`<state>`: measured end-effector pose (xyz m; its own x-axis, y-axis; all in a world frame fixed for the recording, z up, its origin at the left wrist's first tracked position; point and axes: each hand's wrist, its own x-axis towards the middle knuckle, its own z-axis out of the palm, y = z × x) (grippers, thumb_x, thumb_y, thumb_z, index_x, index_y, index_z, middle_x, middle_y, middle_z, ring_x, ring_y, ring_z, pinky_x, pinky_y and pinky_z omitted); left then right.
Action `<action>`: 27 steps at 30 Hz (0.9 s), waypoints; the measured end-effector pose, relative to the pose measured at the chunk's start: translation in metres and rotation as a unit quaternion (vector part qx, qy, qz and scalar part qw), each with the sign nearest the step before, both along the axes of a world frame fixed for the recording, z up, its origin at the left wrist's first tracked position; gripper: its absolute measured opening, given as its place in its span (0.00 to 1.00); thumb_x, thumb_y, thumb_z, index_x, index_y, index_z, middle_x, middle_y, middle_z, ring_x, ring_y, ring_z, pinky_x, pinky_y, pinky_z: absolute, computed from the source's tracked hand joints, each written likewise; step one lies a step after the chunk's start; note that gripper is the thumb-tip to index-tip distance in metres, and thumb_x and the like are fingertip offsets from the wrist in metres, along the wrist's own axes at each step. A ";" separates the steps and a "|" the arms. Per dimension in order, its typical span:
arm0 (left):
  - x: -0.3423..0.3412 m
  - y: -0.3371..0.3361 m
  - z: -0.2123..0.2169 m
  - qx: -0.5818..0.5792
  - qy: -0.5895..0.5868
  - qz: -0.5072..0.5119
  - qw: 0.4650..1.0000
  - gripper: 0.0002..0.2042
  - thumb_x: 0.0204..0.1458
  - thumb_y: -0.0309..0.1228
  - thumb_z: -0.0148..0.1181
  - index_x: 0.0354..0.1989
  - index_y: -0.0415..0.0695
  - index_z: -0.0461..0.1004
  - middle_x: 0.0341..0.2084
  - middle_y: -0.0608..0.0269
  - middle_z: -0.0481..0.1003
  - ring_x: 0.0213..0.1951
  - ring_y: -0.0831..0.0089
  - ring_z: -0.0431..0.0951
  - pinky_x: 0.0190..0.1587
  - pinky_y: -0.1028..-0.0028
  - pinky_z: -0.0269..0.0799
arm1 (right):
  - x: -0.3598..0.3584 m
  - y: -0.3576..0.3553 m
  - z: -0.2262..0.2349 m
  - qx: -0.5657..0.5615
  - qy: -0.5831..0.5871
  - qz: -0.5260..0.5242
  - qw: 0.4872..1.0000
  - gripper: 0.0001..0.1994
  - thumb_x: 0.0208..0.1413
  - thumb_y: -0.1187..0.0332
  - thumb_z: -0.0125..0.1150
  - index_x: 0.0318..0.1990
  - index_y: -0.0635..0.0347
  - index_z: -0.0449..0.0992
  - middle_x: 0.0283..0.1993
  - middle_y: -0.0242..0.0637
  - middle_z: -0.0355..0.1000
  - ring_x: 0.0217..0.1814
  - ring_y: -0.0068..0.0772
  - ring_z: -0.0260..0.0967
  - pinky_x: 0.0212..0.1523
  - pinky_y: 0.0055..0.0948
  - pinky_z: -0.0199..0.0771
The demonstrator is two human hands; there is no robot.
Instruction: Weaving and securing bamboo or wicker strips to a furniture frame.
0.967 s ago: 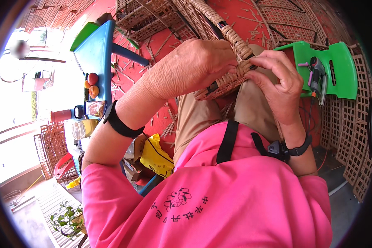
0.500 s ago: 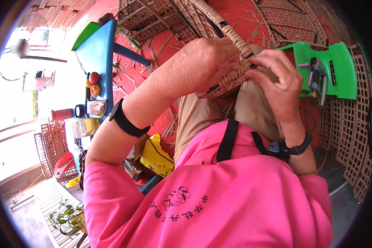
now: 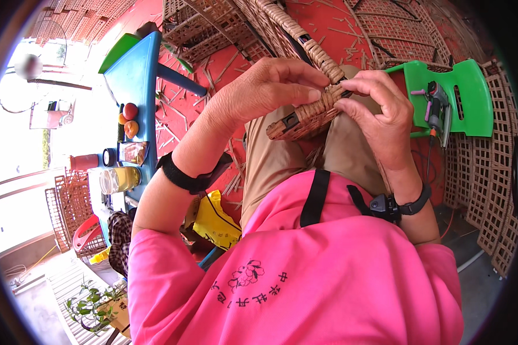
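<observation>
Across my lap rests a woven wicker panel [image 3: 296, 122] with an open lattice, its edge bound in a thick pale wrapped rim [image 3: 319, 56]. My left hand [image 3: 267, 89] is over the rim's corner, thumb and fingers apart, the thumb touching or just above the wrapping. At the corner, my right hand [image 3: 384, 109] pinches the rim between thumb and index finger. Its other fingers are loosely bent. Dark gaps show in the binding near the near end and farther up the rim. A thin strip hangs beneath my right hand along the wrist.
A green plastic chair [image 3: 479, 98] at right carries a power tool [image 3: 437, 106] with a cord. At left, a blue table [image 3: 133, 69] bears fruit [image 3: 130, 110] and a glass jar [image 3: 121, 179]. Lattice panels [image 3: 489, 190] lean at right. Scraps litter the red floor [image 3: 172, 123].
My left hand has drawn back to the left and its fingers have spread, uncovering the panel's near end. The right hand stays at the corner, shifted slightly left.
</observation>
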<state>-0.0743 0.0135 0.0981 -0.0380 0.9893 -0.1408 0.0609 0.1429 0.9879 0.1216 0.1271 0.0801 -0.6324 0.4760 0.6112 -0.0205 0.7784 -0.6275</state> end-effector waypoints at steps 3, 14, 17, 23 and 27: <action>0.001 -0.001 0.001 -0.032 -0.037 -0.021 0.999 0.18 0.54 0.28 0.59 0.53 0.35 0.71 0.42 0.63 0.76 0.47 0.77 0.74 0.53 0.76 0.67 | -0.001 0.001 0.001 -0.032 0.000 0.006 0.999 0.13 0.37 0.77 0.73 0.34 0.61 0.79 0.34 0.35 0.74 0.35 0.30 0.74 0.34 0.26 0.75; 0.009 -0.008 0.003 -0.105 0.001 -0.012 0.994 0.18 0.54 0.33 0.61 0.50 0.36 0.74 0.39 0.65 0.77 0.41 0.80 0.74 0.46 0.77 0.69 | -0.001 0.006 0.002 -0.044 -0.001 0.012 0.999 0.13 0.36 0.77 0.73 0.33 0.63 0.78 0.33 0.34 0.74 0.34 0.28 0.73 0.34 0.25 0.74; 0.010 -0.006 0.002 -0.101 0.003 -0.008 0.995 0.17 0.54 0.33 0.60 0.49 0.36 0.74 0.38 0.66 0.77 0.42 0.81 0.74 0.47 0.78 0.68 | -0.001 0.008 0.004 -0.052 -0.008 0.019 0.998 0.14 0.36 0.79 0.73 0.34 0.63 0.79 0.33 0.34 0.74 0.34 0.27 0.74 0.35 0.24 0.75; 0.017 0.013 -0.004 -0.123 -0.116 0.084 0.982 0.11 0.55 0.31 0.60 0.43 0.38 0.76 0.32 0.67 0.78 0.34 0.81 0.76 0.39 0.79 0.72 | -0.001 0.009 0.003 -0.129 -0.031 0.037 0.990 0.18 0.36 0.79 0.72 0.40 0.63 0.78 0.34 0.33 0.74 0.35 0.24 0.73 0.37 0.23 0.75; 0.020 0.018 -0.001 -0.095 -0.103 0.101 0.985 0.08 0.54 0.31 0.61 0.37 0.39 0.78 0.27 0.68 0.77 0.29 0.83 0.75 0.34 0.81 0.71 | -0.002 0.006 -0.003 -0.236 -0.011 0.012 0.972 0.23 0.36 0.78 0.74 0.45 0.62 0.77 0.35 0.32 0.74 0.34 0.22 0.71 0.38 0.22 0.75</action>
